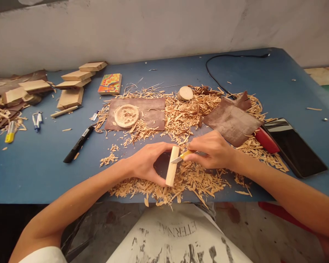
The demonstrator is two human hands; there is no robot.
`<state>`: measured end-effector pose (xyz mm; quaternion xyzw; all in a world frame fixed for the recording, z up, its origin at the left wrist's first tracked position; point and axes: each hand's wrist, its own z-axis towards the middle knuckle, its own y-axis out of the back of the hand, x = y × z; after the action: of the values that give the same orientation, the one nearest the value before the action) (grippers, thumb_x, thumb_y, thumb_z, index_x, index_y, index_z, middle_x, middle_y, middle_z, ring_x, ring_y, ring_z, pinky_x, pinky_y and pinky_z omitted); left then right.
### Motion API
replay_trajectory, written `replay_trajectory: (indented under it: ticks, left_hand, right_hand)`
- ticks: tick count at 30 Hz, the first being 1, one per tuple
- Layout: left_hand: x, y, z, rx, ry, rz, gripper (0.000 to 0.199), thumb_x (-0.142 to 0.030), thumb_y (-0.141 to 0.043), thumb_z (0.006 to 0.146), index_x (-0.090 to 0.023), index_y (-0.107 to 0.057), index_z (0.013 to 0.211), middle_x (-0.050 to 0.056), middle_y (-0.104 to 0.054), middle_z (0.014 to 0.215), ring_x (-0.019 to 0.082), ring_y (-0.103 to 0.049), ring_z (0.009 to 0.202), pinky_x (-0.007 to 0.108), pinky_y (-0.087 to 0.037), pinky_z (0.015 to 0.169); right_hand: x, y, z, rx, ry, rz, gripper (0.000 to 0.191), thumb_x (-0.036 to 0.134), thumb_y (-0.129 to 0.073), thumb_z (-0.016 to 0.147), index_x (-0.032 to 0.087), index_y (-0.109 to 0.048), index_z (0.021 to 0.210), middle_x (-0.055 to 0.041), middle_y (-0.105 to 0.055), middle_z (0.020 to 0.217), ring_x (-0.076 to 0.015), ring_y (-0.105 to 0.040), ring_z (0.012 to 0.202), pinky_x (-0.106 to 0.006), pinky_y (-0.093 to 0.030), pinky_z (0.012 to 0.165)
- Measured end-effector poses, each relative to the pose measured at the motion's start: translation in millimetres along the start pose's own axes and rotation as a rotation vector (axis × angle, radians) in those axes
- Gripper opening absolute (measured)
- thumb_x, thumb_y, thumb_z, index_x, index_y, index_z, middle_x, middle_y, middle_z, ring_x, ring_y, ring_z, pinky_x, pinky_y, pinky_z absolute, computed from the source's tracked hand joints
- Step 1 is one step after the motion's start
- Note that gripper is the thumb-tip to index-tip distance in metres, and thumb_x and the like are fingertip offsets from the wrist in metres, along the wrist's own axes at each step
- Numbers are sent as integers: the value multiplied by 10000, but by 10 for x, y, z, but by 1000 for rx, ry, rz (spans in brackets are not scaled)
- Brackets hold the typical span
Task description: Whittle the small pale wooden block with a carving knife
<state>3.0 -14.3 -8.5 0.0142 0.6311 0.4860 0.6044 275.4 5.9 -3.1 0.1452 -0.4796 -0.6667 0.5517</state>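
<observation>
My left hand (150,162) grips a small pale wooden block (171,171) by its two ends, thumb at the near end and fingers at the far end. In my right hand (211,150) is a utility knife (185,155) with a yellow handle. Its blade lies against the upper face of the block, near the middle. Both hands are just above the table's front part, over a heap of wood shavings (200,180). The right fingers cover most of the knife handle.
Sandpaper (156,109) with a carved round wooden piece (126,116) lies behind my hands. A wood slice (185,93) sits on shavings. To the right are folded sandpaper (233,118) and a phone (296,148); leftward, a black marker (78,144) and several wooden blocks (70,98).
</observation>
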Motion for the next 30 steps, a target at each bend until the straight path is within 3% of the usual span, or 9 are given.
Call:
replay_trajectory:
  ticks: [9, 11, 13, 16, 18, 26, 30]
  left_hand:
    - [1, 14, -1, -8, -17, 29, 889, -552, -889, 618, -195, -519, 1342, 144, -705, 1276, 322, -714, 1125, 450, -570, 974]
    - [-1, 22, -4, 18, -20, 44, 913, -577, -887, 620, -194, -509, 1357, 149, -706, 1268, 324, -714, 1119, 452, -574, 964]
    - [-6, 28, -6, 57, -18, 44, 919, -584, -880, 632, -200, -499, 1374, 151, -703, 1274, 324, -711, 1127, 455, -575, 959]
    - [-14, 29, -5, 68, -21, 32, 922, -574, -881, 638, -207, -487, 1386, 153, -690, 1308, 329, -703, 1155, 467, -563, 984]
    - [-15, 23, -6, 71, -19, 33, 929, -574, -882, 635, -209, -482, 1389, 152, -684, 1320, 331, -699, 1163, 468, -557, 991]
    - [4, -10, -13, 47, -19, 39, 947, -569, -880, 624, -212, -477, 1404, 134, -697, 1291, 313, -715, 1111, 429, -567, 951]
    - [0, -7, 0, 26, -37, 17, 916, -551, -896, 622, -216, -494, 1374, 128, -704, 1285, 305, -719, 1108, 415, -571, 951]
  right_hand:
    - [-27, 10, 1, -14, 1, -75, 415, 485, -587, 1005, 188, -628, 718, 33, -576, 564, -93, -497, 499, -288, -291, 534]
    - [-188, 62, -28, -42, -115, -143, 429, 495, -589, 1001, 194, -631, 698, 28, -589, 559, -96, -494, 491, -283, -308, 530]
    - [-391, 147, -69, -93, -327, -242, 447, 486, -590, 1000, 205, -619, 654, 34, -560, 517, -95, -450, 451, -283, -307, 513]
    - [-564, 267, -103, -192, -454, -262, 404, 490, -601, 989, 217, -659, 697, 30, -558, 524, -107, -447, 466, -289, -327, 525]
    - [-501, 287, -80, -185, -422, -226, 392, 480, -604, 990, 215, -658, 706, 33, -555, 527, -103, -447, 467, -285, -328, 523]
    - [172, 75, 61, -52, -35, 94, 398, 445, -571, 1023, 186, -607, 723, 49, -542, 550, -78, -463, 480, -264, -300, 525]
    - [209, 20, 54, -15, -42, 127, 388, 428, -565, 1029, 189, -585, 723, 54, -519, 548, -78, -439, 481, -270, -273, 530]
